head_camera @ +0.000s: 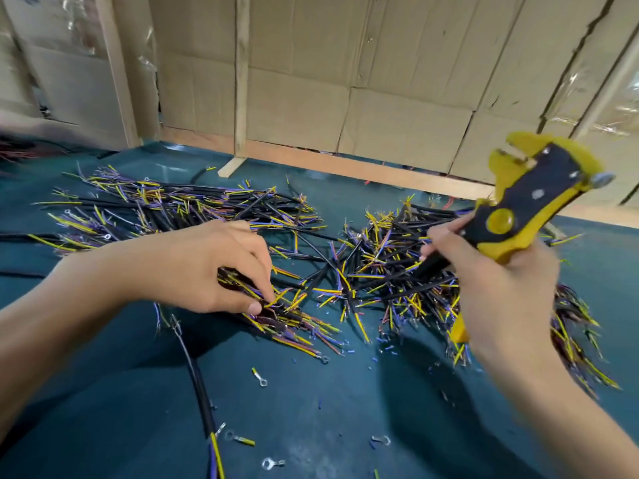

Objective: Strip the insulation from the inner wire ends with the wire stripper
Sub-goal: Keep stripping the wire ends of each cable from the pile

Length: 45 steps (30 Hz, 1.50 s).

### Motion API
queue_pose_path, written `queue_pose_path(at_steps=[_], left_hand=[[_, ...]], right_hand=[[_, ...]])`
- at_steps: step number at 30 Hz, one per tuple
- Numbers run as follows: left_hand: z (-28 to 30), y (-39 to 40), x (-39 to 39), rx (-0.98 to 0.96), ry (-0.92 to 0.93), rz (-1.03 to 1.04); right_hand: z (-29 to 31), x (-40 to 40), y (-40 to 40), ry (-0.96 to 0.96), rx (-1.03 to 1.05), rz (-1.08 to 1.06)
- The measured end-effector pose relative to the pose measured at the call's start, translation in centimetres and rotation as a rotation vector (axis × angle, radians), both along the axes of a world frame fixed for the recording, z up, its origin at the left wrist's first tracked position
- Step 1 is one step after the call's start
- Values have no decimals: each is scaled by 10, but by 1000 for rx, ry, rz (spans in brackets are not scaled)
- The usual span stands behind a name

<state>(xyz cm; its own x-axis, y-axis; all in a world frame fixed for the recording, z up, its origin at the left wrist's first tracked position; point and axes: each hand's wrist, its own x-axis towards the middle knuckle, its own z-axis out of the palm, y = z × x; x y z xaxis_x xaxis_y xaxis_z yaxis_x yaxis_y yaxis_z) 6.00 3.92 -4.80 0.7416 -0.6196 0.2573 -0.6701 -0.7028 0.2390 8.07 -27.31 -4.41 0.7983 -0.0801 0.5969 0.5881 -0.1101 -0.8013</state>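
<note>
Right hand [498,281] grips the raised wire stripper [529,202]; left hand [207,267] apparently pinches wires in the near cable pile [290,316].

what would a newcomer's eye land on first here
Most likely the yellow and black wire stripper, raised at the right in the right hand with its head pointing up and away. Next come the heaps of cut cables with yellow, blue and purple inner wires, strewn across the dark green table. The left hand reaches into the near heap, fingertips down among the wire ends.
</note>
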Motion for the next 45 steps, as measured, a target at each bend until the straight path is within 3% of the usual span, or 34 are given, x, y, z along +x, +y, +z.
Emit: queue_pose_path(at_steps=[3,7,12,15,19,24,28,33,35,37,41,43,45], left_hand=[[-1,-7,0,53,-8,7],[-7,-23,-1,-1,-330,8],[-8,-52,-14,-466,-488,67],[-12,-67,-20,-580,-427,72],[-16,-76,-23,-522,-383,85],[-14,-75,-17,-535,-315,50],[-16,-69,-12,-437,-141,65],[-14,-42,2,-141,-440,181],[-10,-39,2,-133,-480,227],[-9,-43,-1,-309,-372,307],[-9,-63,-7,-1193,385,213],[-12,-71,-9,-1379,594,169],[-16,-76,-11,-1400,683,135]], right_hand=[[-11,-11,23,121,-1,71],[-16,-11,27,312,77,247],[-17,-15,33,355,101,505],[-17,-16,31,278,59,597],[-14,-20,31,190,-3,504],[-14,-18,33,208,81,446],[-11,-14,34,207,83,397],[-4,-4,24,207,260,438],[2,0,16,239,319,520],[6,4,10,278,312,526],[4,9,6,343,245,439],[0,7,10,370,244,481],[-4,3,15,381,241,568]])
